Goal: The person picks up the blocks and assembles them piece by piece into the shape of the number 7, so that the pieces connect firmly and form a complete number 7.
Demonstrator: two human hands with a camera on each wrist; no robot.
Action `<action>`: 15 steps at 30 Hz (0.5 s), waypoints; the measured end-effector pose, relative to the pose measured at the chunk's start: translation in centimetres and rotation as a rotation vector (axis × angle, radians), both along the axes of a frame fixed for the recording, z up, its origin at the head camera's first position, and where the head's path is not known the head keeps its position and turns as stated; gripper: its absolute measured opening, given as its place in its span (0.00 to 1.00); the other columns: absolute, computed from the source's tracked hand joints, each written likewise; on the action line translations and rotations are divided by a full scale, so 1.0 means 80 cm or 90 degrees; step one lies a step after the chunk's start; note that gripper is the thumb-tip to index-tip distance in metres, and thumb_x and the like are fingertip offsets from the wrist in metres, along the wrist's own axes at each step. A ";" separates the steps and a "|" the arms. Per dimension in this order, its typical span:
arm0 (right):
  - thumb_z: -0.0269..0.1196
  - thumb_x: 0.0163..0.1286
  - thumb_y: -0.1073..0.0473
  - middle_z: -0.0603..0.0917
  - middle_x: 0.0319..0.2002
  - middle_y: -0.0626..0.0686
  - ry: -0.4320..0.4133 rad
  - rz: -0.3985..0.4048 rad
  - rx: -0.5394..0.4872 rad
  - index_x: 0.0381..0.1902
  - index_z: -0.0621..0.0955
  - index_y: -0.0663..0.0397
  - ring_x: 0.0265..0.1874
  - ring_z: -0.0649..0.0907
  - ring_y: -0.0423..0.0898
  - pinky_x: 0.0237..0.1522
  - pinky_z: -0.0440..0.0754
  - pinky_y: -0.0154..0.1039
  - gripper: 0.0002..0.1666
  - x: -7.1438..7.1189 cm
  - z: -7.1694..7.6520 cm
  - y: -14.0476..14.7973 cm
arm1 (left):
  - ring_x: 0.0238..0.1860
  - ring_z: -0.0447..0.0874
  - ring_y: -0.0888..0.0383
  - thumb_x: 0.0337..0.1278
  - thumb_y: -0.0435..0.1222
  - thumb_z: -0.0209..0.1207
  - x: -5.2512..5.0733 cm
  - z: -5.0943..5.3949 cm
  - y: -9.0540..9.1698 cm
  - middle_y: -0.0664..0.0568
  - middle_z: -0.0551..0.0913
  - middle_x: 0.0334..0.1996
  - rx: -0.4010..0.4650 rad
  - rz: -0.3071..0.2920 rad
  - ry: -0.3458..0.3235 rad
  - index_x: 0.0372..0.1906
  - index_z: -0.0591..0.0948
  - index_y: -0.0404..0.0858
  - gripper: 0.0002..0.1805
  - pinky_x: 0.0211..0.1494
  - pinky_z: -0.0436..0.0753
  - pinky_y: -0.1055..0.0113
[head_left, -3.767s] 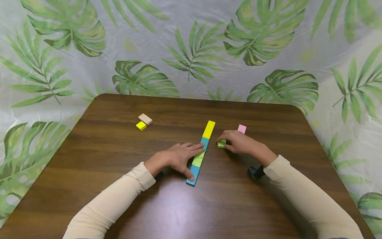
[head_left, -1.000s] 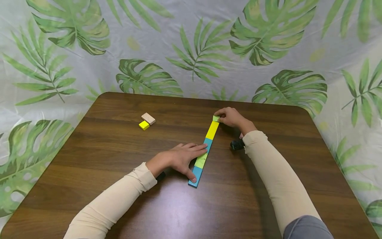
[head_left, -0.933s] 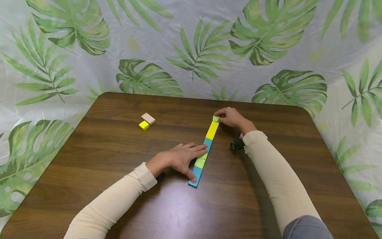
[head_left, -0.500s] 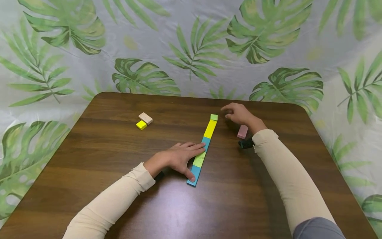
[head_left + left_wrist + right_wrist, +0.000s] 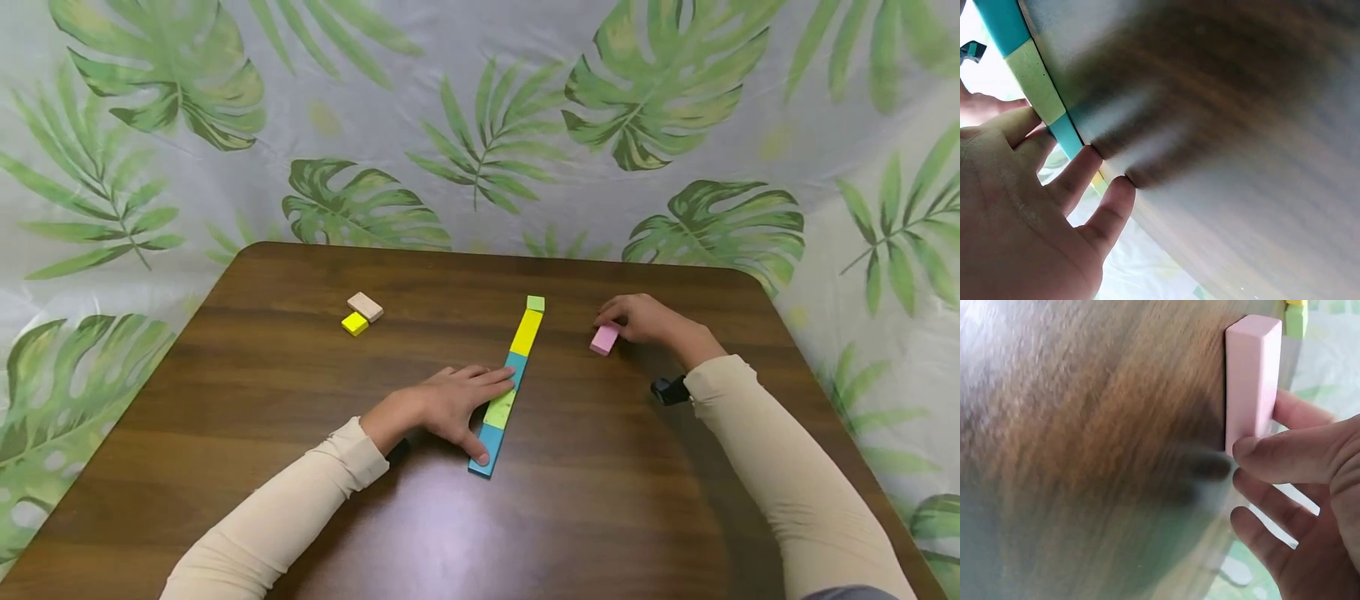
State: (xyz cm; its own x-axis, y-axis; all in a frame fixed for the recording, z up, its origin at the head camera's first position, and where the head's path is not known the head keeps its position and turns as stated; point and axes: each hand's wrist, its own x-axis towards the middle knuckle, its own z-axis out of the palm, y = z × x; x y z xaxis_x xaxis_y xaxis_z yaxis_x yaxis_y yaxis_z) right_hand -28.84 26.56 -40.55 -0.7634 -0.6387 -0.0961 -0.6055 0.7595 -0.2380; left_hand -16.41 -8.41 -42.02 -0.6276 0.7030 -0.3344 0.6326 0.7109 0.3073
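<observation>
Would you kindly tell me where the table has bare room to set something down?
The table is bare at its near part, between the left sleeve and right sleeve, and between the row of blocks and the pink block. It is crowded along the row, where the left hand rests, and at the pink block, which the right hand pinches.

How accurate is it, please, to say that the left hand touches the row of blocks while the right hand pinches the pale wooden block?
One detail is wrong: the right hand pinches the pink block, as the right wrist view shows. The left hand does touch the row of blocks.
</observation>
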 end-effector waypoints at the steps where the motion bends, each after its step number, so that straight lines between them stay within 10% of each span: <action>1: 0.56 0.62 0.76 0.83 0.55 0.66 0.004 0.001 -0.001 0.50 0.87 0.59 0.58 0.80 0.67 0.57 0.77 0.62 0.22 0.001 -0.001 0.001 | 0.81 0.46 0.53 0.44 0.65 0.68 0.001 -0.001 0.000 0.65 0.41 0.81 0.004 0.000 0.000 0.80 0.48 0.55 0.61 0.76 0.58 0.46; 15: 0.62 0.64 0.70 0.86 0.45 0.62 0.032 0.005 -0.014 0.48 0.87 0.61 0.43 0.84 0.58 0.46 0.81 0.54 0.15 0.006 -0.005 -0.010 | 0.81 0.46 0.53 0.43 0.65 0.69 0.001 -0.002 0.001 0.66 0.41 0.81 0.001 0.010 -0.001 0.80 0.48 0.56 0.61 0.76 0.57 0.45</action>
